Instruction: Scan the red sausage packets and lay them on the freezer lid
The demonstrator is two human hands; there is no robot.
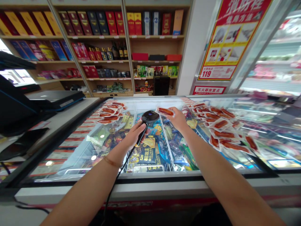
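My left hand [137,133] is closed around the handle of a black barcode scanner [150,116], whose cable runs down toward me. Just right of the scanner head, my right hand [176,118] pinches one end of a packaged sausage [165,111]. Scanner and sausage are close together above the freezer's glass top [77,150]; whether they touch I cannot tell. On the glass to the right lies a larger spread of sausage packs [221,124]. A smaller pile of sausage packs [110,112] rests on the glass at the left.
Under the glass, white wire baskets [168,150] hold colourful frozen packs. A counter [89,103] with black devices [56,98] stands at the left. Behind are wooden shelves [155,39] of boxes and bottles, and a red-bordered poster [229,40] on the wall.
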